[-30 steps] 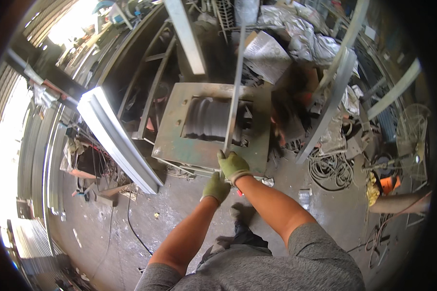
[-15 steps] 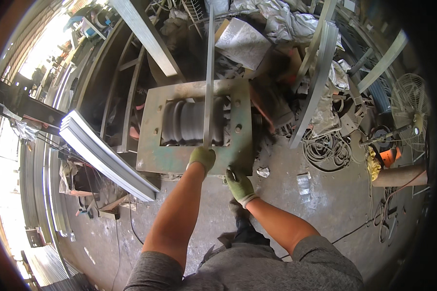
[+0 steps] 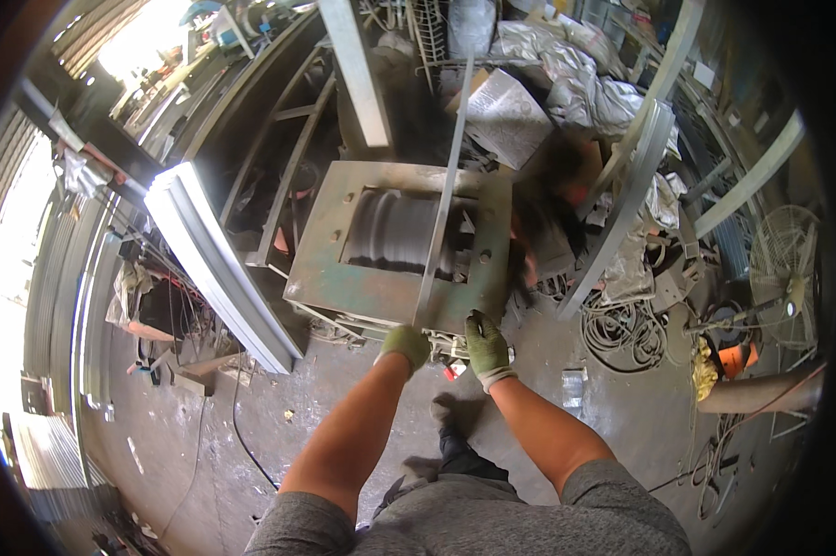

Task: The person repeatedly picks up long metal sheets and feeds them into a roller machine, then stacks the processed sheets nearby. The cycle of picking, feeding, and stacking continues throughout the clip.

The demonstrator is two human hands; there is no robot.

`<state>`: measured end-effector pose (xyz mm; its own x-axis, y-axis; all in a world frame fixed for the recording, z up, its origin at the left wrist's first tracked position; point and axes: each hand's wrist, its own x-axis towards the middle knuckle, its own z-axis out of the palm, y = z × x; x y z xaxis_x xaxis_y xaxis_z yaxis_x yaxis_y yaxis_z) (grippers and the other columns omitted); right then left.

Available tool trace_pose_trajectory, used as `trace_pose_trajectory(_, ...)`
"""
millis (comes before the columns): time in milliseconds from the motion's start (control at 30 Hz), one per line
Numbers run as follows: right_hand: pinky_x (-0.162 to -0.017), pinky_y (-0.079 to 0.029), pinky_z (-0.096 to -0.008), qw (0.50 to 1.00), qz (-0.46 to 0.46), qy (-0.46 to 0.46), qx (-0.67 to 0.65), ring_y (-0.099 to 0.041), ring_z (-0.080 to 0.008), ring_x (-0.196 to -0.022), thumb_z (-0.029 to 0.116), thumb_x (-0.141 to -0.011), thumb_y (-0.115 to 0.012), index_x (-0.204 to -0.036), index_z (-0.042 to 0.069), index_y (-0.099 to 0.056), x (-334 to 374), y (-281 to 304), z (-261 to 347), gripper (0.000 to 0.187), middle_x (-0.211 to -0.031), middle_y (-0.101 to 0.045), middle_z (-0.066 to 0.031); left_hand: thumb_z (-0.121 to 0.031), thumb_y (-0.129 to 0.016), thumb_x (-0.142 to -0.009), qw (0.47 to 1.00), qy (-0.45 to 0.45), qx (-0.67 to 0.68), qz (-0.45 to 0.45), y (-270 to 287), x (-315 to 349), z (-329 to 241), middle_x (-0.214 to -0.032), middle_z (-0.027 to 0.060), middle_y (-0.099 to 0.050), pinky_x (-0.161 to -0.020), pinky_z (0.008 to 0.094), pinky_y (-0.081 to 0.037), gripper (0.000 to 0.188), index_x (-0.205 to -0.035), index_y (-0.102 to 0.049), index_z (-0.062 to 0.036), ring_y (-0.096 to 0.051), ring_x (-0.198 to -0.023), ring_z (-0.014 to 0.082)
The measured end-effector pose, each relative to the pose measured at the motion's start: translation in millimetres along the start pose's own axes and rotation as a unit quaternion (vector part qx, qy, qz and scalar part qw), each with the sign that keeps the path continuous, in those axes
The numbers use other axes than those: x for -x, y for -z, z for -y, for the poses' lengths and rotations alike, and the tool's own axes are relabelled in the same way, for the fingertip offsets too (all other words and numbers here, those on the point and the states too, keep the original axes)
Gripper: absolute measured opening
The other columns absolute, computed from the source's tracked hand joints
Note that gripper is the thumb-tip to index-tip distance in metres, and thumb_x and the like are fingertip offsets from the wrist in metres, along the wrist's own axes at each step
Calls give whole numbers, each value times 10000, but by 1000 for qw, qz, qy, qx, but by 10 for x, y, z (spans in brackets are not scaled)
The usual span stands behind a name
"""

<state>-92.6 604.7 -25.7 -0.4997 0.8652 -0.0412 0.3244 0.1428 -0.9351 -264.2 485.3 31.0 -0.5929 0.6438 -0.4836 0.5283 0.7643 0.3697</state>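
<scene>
A long grey metal bar (image 3: 445,196) lies across the opening of a green steel machine frame (image 3: 348,287). Inside that opening a dark grooved roller (image 3: 387,232) looks smeared, as if turning. My left hand (image 3: 406,349), in a green glove, is closed round the bar's near end, just in front of the frame's front edge. Beside it, at the right front corner of the frame, is my gloved right hand (image 3: 487,352). Its fingers are curled, with a dark spot near the tips; what they grip is hidden.
Bundled pale metal channels (image 3: 216,269) slant at the left, beside the machine. On the right are a leaning metal beam (image 3: 624,208), coiled cable (image 3: 622,292) and a wire-caged fan (image 3: 782,255). Behind the machine lie a white box (image 3: 506,119) and crumpled sheeting (image 3: 576,69).
My left hand has drawn the bar toward me, from above the frame's front plate to in front of its edge. My right hand stays near the front corner. The whole view has shifted.
</scene>
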Motion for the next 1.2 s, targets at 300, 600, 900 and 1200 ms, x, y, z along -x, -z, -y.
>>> trace_pose_trajectory(300,-1064,-590,-501,937,-33,315,148,-735,-436,-1214,241,-1059,-728,-1362,-11,-711,-491,-229,885,395,-1344,-758,-244,-334,-626,-1062,991,42,124,13,-653,1194,576,-1236,322,-788,-1040,569,-608,413,-1256,-774,-1,-749,-1198,511)
trace_pose_trajectory(600,-1244,-434,-551,832,25,430,350,-591,-391,-1433,406,-1079,-630,-1278,72,-743,-694,-677,1256,404,-1394,-734,-152,-332,-637,-1054,985,74,150,40,-1261,2634,1176,-1169,301,-798,-972,599,-615,357,-1239,-742,-45,-752,-1129,532)
trace_pose_trajectory(900,-1273,-357,-609,779,104,492,374,-588,-410,-1351,287,-1021,-668,-917,165,-696,646,-870,820,163,-978,-736,-93,-307,-650,-1073,973,97,203,41,-1743,3847,2015,-1225,276,-797,-983,591,-607,350,-1377,-692,-138,-751,-1159,517)
trace_pose_trajectory(1200,-1227,-387,-677,803,169,455,347,-566,-418,-1371,303,-984,-695,-878,104,-705,2413,-942,593,226,-1073,-736,-117,-271,-657,-1064,963,160,208,58,-2589,5239,2863,-1199,265,-793,-953,600,-596,281,-1317,-654,-149,-742,-1141,524)
